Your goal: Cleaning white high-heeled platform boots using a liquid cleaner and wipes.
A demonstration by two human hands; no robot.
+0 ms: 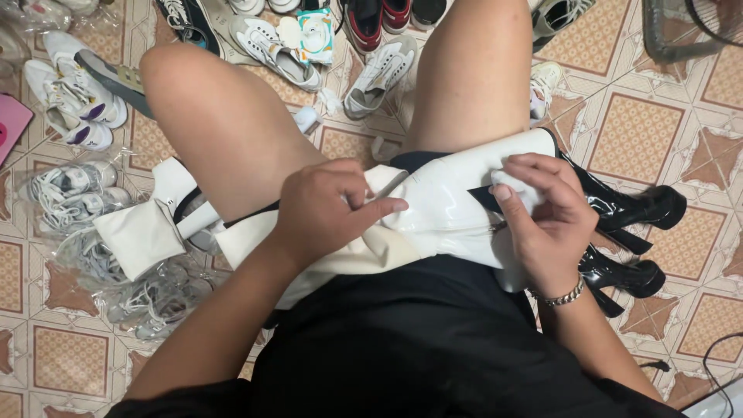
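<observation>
A glossy white tall boot (441,209) lies across my lap. My left hand (325,209) presses down on its shaft, index finger stretched toward the middle. My right hand (542,220), with a metal bracelet on the wrist, pinches a small white cloth (517,188) against the boot near a dark zip line. A second white boot (147,232) lies on the floor to the left of my knee.
A pair of shiny black high-heeled boots (627,232) lies to the right on the tiled floor (635,131). Several white sneakers (73,93), some in clear bags, crowd the left and far side. A black cable (716,364) runs at the lower right.
</observation>
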